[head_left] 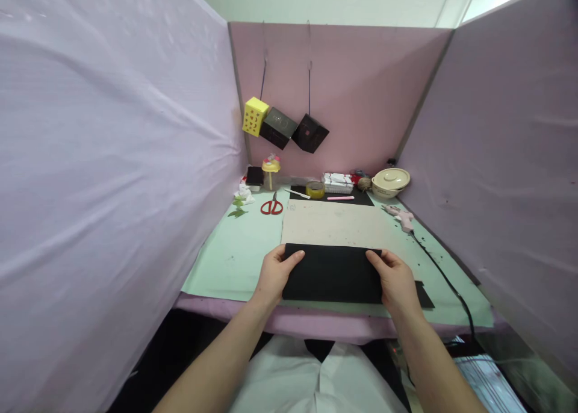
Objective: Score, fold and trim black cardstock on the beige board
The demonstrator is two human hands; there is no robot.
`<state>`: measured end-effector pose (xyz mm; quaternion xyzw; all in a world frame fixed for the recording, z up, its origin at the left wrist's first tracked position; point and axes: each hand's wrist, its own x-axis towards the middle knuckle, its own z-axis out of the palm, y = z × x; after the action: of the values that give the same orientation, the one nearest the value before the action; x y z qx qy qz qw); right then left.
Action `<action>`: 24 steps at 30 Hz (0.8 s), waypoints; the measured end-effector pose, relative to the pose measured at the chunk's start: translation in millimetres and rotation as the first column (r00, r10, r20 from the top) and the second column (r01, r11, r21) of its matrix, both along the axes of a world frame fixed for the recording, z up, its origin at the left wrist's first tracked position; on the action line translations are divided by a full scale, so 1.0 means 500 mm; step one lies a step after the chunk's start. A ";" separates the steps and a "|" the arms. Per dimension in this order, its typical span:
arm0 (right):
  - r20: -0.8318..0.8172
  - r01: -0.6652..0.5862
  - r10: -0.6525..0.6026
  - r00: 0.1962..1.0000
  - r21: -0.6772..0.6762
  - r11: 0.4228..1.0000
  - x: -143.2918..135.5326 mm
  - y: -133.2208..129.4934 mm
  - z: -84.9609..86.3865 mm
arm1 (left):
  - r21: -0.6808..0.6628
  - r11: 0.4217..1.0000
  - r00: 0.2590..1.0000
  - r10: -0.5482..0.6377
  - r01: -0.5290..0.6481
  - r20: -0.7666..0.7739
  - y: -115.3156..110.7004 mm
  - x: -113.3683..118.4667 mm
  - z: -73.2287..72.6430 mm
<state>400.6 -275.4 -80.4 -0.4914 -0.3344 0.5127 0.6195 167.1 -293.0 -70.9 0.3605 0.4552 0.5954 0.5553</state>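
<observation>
Black sheet: at the near middle of the surface, just near of the visible part of the pale board; resting or slightly lifted, I cannot tell
Left hand: fingers clamped on the sheet's far left corner, thumb on top, the others mostly hidden
Right hand: fingers clamped on the far right corner, thumb on top likewise
Done so far: the sheet is a neat rectangle with straight edges, so its shaping seems finished; whether it is folded or a single layer does not show
Left to do: no glue, tape or mark shows on the upper face, so work on that face looks not yet begun
Dark piece: beside the right hand, partly covered by it
Scissors: far left of the sheet, blades pointing far, held by neither hand
Glue gun: lying at the far right, its cord running near, not in use
Tape roll: at the far side, left of the pink pen, both unheld
Stage: probably early or midway, as nothing joined to the sheet shows
</observation>
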 end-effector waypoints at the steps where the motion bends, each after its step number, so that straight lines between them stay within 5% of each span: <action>1: 0.003 0.001 -0.001 1.000 0.000 1.000 0.000 0.000 -0.001 | -0.008 1.000 1.000 -0.002 0.002 -0.003 0.000 -0.001 -0.001; 24: 0.006 0.013 -0.013 1.000 0.011 1.000 0.001 0.002 -0.012 | -0.028 0.999 0.999 0.031 -0.031 0.012 0.004 -0.003 -0.008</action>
<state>401.0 -274.4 -86.5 -0.4919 -0.3360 0.5053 0.6244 165.8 -291.2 -74.9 0.3420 0.4658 0.5996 0.5536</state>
